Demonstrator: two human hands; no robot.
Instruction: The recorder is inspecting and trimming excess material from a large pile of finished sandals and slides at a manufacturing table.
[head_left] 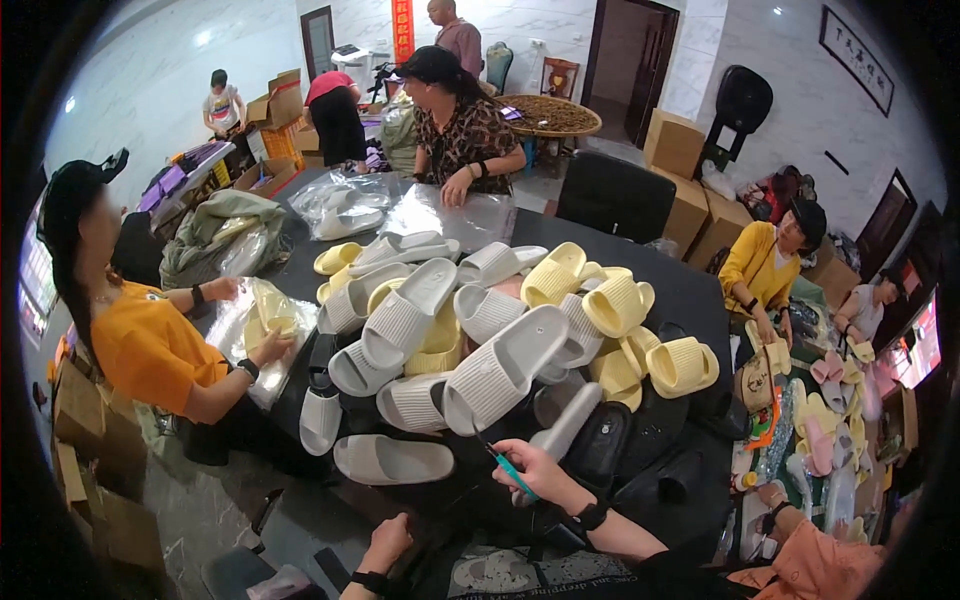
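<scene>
My right hand is closed round a small tool with a teal handle and a thin dark tip. The tip reaches the toe end of a large grey slipper lying on top of a heap. Low in the view, my left hand is held by the near table edge, its fingers curled; what they hold, if anything, is hidden. Nearest to it lies a single grey slipper. Yellow slippers are mixed into the heap, and a black slipper rests beside my right hand.
Across the dark table, a person in a patterned top stands at clear plastic bags. On the left, a person in orange handles a yellow slipper over plastic. A black chair stands behind the table. Cardboard boxes are stacked beyond.
</scene>
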